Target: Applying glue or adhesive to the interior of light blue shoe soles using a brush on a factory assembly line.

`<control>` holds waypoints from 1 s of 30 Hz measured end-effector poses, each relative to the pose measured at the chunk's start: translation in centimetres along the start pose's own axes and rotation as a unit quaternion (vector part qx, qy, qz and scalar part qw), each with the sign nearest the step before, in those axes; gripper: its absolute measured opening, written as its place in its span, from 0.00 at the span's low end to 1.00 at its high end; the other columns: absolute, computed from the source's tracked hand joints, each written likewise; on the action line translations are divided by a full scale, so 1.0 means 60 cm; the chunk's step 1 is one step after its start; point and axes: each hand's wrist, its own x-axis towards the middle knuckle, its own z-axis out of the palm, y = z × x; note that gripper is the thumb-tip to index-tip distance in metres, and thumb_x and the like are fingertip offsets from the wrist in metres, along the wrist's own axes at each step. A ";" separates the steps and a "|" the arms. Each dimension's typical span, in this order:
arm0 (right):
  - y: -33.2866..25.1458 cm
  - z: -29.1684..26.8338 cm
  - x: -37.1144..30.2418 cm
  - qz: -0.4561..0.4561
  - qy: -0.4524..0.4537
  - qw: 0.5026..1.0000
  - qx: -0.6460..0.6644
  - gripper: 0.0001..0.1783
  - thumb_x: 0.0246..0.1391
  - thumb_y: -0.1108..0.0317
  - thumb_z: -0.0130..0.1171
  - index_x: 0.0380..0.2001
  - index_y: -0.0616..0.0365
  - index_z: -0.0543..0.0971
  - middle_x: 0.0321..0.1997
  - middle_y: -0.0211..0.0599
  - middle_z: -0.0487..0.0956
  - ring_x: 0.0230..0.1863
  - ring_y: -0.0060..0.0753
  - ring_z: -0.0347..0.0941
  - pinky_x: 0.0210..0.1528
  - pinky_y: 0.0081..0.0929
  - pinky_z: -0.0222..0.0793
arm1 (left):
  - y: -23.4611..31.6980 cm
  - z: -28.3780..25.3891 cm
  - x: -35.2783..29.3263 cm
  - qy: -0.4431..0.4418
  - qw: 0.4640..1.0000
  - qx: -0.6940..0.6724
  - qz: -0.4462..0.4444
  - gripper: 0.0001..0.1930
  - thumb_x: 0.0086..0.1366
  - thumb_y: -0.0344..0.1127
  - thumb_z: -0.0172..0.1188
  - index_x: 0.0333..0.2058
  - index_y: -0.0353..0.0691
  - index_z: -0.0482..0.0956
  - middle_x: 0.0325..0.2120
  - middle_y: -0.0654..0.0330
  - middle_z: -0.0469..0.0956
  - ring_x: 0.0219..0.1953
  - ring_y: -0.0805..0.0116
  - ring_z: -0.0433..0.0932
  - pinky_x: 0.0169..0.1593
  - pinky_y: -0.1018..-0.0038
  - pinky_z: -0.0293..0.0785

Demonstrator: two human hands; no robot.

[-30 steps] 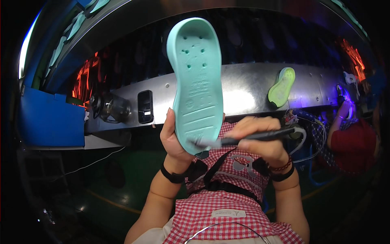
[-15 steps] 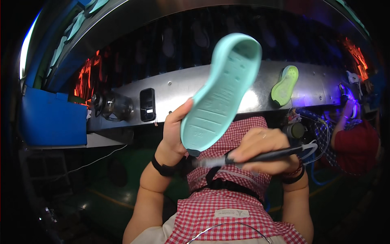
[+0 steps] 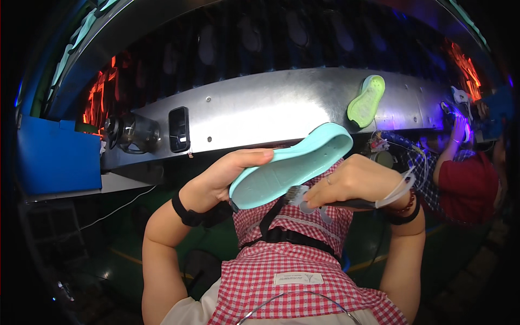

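Note:
A turquoise shoe sole (image 3: 281,176) is tilted on its side in front of my apron, its hollow inner face partly turned toward me. My left hand (image 3: 216,176) grips it at the heel, thumb over the far rim. In my right hand (image 3: 355,184) is a brush (image 3: 296,194) with a dark handle and a clear tube at its back end. The bristles are at the sole's near edge; whether they touch it, I cannot tell. My fingers hide much of the handle.
On the metal ledge (image 3: 244,108) lie a black phone (image 3: 179,129), a glass jar (image 3: 142,133) and a lime-green sole (image 3: 366,101). Dark racks with several soles stand behind. A blue box (image 3: 59,157) is at left; a co-worker in a red top (image 3: 468,181) is at right.
The sole has come lower and nearer my body and tipped onto its side. My right hand has brought the brush up to the sole's near edge.

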 end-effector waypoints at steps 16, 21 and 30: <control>0.029 -0.006 -0.040 0.113 0.066 0.986 0.102 0.11 0.40 0.77 0.60 0.32 0.63 0.77 0.36 0.45 0.78 0.39 0.40 0.76 0.43 0.28 0.71 | -0.002 -0.017 -0.018 0.060 0.993 0.037 0.090 0.27 0.61 0.40 0.49 0.54 0.28 0.59 0.46 0.48 0.69 0.43 0.69 0.75 0.45 0.80 0.73; -0.003 0.030 -0.001 0.153 0.199 0.892 0.375 0.14 0.41 0.80 0.58 0.36 0.67 0.77 0.37 0.49 0.78 0.36 0.35 0.77 0.39 0.24 0.73 | -0.019 -0.003 0.012 0.031 0.983 -0.100 0.152 0.26 0.61 0.38 0.47 0.55 0.29 0.58 0.48 0.48 0.67 0.48 0.64 0.70 0.52 0.72 0.67; 0.062 0.116 0.019 0.152 0.403 0.840 0.329 0.11 0.47 0.75 0.57 0.36 0.65 0.77 0.29 0.36 0.78 0.29 0.19 0.73 0.32 0.14 0.69 | -0.042 -0.019 0.036 0.025 0.963 -0.195 0.187 0.25 0.61 0.39 0.45 0.53 0.27 0.59 0.46 0.44 0.68 0.45 0.58 0.72 0.50 0.66 0.70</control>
